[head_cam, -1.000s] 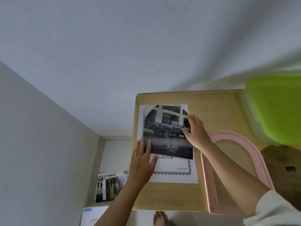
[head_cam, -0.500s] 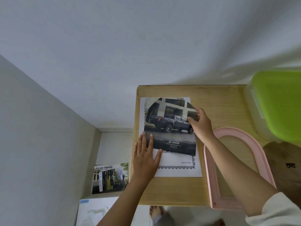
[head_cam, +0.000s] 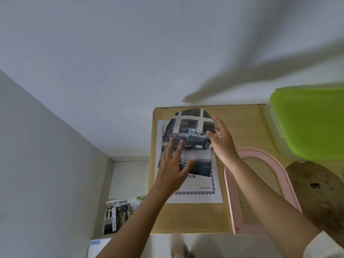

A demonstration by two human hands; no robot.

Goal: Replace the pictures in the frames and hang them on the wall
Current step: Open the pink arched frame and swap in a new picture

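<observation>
Desk (head_cam: 242, 127) of pale wood seen from above, far edge against a light wall. Near its left edge, white sheet (head_cam: 197, 197) with a printed border, lying flat. On top of that, arch-cut picture (head_cam: 191, 127) of a dark pickup truck, rounded top reaching past the sheet toward the desk's far edge. Left hand (head_cam: 173, 170) laid flat on the picture's lower left part, fingers straight and spread, gripping nothing. Right hand (head_cam: 223, 144) at the picture's right edge, fingers straight and fanned apart, thumb over the truck's front; hard to tell whether touching the paper or just above it. Hands apart, one at each side of the picture. Just right of the sheet, pink arched frame (head_cam: 229, 202) flat on the desk, bare wood showing through its opening, square end at the near edge, right forearm crossing over it. Right of the frame, brown arch-shaped board (head_cam: 320, 198) with a small dark mark. At the far right corner, box (head_cam: 312, 123) with a green lid. Left of the desk and lower down, brochure (head_cam: 119, 215) reading HILUX TRAVO. Below the near edge, bare foot (head_cam: 176, 244), blurred.
</observation>
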